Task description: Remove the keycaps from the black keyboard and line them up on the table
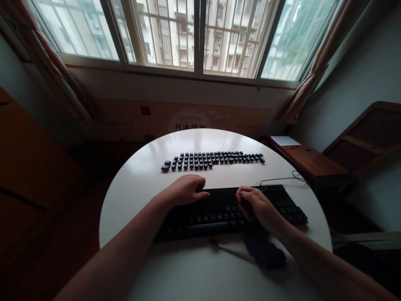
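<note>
Many loose black plastic keycaps (205, 158) lie beyond the long black keyboard (208, 218) on the round white worktop (122, 196). Left hand (186, 188) half-curled, grasp unclear; right hand (255, 202) clenched at keyboard, contents hidden. Thin black cable (277, 179) right; dark blurred object (268, 253) near. Open surface left to curved edge.

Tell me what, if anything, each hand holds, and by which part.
The right hand is curled over the keyboard; what it grips, if anything, and where, cannot be told. No held thing shows in the left hand.
</note>
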{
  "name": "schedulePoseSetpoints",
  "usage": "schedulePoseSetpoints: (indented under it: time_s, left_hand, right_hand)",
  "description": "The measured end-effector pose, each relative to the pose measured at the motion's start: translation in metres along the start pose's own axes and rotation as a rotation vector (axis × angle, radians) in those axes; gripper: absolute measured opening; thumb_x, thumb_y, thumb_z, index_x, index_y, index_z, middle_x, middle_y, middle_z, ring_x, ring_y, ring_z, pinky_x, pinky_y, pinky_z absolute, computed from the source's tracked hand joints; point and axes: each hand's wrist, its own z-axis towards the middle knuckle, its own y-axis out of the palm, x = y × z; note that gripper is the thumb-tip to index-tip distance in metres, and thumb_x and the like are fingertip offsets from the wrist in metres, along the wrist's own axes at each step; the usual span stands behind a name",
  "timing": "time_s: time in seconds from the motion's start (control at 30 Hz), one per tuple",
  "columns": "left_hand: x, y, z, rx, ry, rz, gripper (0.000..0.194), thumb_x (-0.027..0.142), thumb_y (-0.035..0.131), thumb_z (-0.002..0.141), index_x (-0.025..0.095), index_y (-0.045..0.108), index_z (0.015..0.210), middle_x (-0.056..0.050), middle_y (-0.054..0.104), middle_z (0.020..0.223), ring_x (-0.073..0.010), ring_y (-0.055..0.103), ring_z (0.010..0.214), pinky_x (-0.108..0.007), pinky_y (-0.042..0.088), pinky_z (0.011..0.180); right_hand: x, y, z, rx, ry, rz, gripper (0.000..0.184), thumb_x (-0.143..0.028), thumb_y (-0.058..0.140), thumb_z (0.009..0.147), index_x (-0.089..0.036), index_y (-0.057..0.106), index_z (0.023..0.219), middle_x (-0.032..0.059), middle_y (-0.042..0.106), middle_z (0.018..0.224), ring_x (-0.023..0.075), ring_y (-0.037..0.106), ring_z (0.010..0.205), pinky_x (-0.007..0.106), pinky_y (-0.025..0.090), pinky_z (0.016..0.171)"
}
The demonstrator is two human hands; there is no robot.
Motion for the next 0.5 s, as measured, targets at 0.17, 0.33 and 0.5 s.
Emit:
schedulePoseSetpoints:
  time_s: [0.17, 0.33, 0.5]
  left_hand:
    - [-0.0024, 0.0017, 0.0029, -0.036, -0.004, -0.082, 0.029, 0.044, 0.064, 0.08, 0.019, 0.051, 0.074, -0.002, 0.057, 0.082, -0.0164, 0.047, 0.072, -0.026, 0.033, 0.063]
    - [-0.0046, 0.0034, 0.0043, -0.057, -0.019, -0.11, 0.031, 0.046, 0.064, 0.08, 0.019, 0.051, 0.075, -0.001, 0.056, 0.08, -0.0161, 0.047, 0.072, -0.026, 0.033, 0.063]
    - [-0.0059, 0.0032, 0.0059, -0.073, 0.0, -0.126, 0.032, 0.047, 0.063, 0.08, 0.019, 0.051, 0.071, 0.0, 0.055, 0.076, -0.0154, 0.047, 0.071, -0.026, 0.033, 0.062]
  right_hand:
    - [0.0026, 0.003, 0.0051, 0.099, 0.036, -0.011, 0.025, -0.043, 0.046, 0.082, -0.02, 0.045, 0.07, -0.0076, 0.042, 0.041, 0.006, 0.031, 0.031, 0.015, 0.019, 0.03]
    - [0.0036, 0.0052, 0.0077, 0.071, 0.045, -0.028, 0.023, -0.04, 0.046, 0.081, -0.02, 0.045, 0.069, -0.008, 0.039, 0.041, 0.0059, 0.031, 0.033, 0.015, 0.02, 0.033]
    - [0.0085, 0.006, 0.002, 0.032, -0.1, -0.224, 0.022, -0.032, 0.041, 0.087, -0.02, 0.047, 0.069, -0.0054, 0.044, 0.044, 0.0083, 0.037, 0.039, 0.018, 0.027, 0.038]
